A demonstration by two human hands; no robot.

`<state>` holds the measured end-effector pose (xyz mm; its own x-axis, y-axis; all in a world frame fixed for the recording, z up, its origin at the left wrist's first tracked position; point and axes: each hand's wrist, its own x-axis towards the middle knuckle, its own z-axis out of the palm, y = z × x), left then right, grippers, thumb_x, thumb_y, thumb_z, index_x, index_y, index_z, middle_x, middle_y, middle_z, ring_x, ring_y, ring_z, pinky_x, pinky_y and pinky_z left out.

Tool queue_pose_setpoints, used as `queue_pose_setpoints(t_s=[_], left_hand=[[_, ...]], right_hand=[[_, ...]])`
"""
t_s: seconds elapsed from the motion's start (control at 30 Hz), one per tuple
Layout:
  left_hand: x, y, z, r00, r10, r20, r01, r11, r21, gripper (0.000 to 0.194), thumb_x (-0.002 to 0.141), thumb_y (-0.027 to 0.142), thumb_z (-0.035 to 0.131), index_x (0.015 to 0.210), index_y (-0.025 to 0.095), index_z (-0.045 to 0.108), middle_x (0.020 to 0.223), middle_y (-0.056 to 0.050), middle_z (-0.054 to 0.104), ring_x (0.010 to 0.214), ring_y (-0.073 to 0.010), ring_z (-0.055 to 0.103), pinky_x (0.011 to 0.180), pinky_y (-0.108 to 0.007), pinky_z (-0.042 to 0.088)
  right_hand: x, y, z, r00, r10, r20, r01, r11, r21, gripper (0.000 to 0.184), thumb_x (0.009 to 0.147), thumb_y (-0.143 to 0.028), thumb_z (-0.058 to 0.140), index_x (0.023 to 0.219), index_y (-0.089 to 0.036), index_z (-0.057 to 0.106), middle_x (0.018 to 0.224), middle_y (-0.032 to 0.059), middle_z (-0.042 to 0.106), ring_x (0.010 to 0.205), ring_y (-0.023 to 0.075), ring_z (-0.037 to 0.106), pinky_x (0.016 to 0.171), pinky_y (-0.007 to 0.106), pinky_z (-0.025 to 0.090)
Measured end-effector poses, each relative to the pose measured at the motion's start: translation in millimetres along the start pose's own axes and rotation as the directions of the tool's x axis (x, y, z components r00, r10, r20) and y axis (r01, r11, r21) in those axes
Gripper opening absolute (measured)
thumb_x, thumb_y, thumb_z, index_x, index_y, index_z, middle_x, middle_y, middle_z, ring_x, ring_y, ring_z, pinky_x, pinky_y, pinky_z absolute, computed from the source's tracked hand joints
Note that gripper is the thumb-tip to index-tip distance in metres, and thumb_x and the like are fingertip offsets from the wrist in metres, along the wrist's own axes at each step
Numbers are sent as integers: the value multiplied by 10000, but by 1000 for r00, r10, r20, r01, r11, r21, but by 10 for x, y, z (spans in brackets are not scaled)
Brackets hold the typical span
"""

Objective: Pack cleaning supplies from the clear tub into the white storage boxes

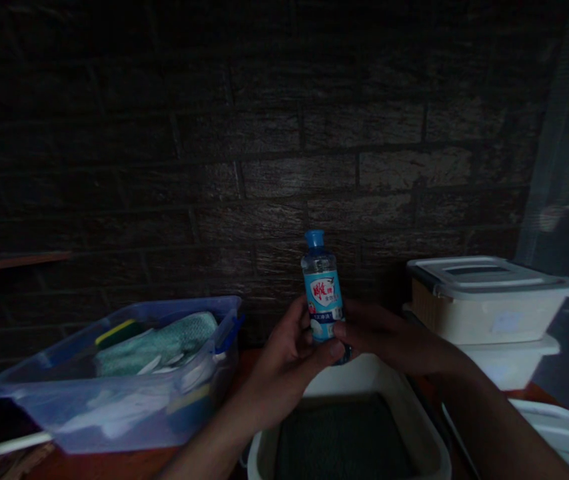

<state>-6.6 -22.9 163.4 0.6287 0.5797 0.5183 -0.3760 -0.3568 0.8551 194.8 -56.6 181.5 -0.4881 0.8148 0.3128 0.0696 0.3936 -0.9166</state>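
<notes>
A small clear bottle of dish soap (323, 293) with a blue cap and a blue label is held nearly upright in front of me. My left hand (289, 360) wraps its lower left side, with the thumb across the base. From the right, my right hand (377, 333) grips the same bottle, its thumb pressed on the lower label. Below both hands stands a white plastic tub (432, 440) with a dark, flat piece (342, 440) lying in it; I cannot make out what that is.
On the left, a translucent blue bin (114, 423) holds green cloth (157, 347) and a yellow-green sponge (119, 333). Stacked lidded white boxes (489, 313) stand at the right, with a white lid (564, 433) nearer. A dark brick wall (274, 133) rises behind.
</notes>
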Motion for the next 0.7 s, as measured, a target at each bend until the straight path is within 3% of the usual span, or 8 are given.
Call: queue_pose_setpoints(t_s=[0.23,0.43,0.63,0.7], left_hand=[[5,-10,-68,998,30,-50,-26,996,81,321,965,265,696,1260,204,583,1108,-53,683,1017,-186,614,906,-305,500],[21,11,-90,998,54,-45,-49,992,112,365,948,279,716,1283,205,592,1198,-79,706,1019,-203,657,884,-303,516],[-10,148,-121,977,57,-205,0,964,267,323,989,415,648,1260,241,677,1181,-50,731,1085,-225,655,944,-310,493],[-17,197,-158,956,84,-281,15,943,332,312,1009,449,605,1232,263,718,1214,-37,731,1133,-226,643,987,-306,467]], right_hand=[[-27,60,-42,997,60,38,-58,996,-64,486,1017,-511,574,1391,-203,614,1291,128,687,1114,246,670,920,423,580],[54,51,9,997,-40,69,25,977,212,553,883,-295,801,1383,-185,592,1197,95,699,1052,198,681,901,360,581],[115,124,100,993,-62,102,27,947,319,676,847,-203,829,1449,-217,522,1165,68,707,1017,172,684,908,358,575],[111,150,120,990,-42,133,0,953,303,624,847,-198,830,1410,-227,561,1178,60,704,1067,182,670,950,369,552]])
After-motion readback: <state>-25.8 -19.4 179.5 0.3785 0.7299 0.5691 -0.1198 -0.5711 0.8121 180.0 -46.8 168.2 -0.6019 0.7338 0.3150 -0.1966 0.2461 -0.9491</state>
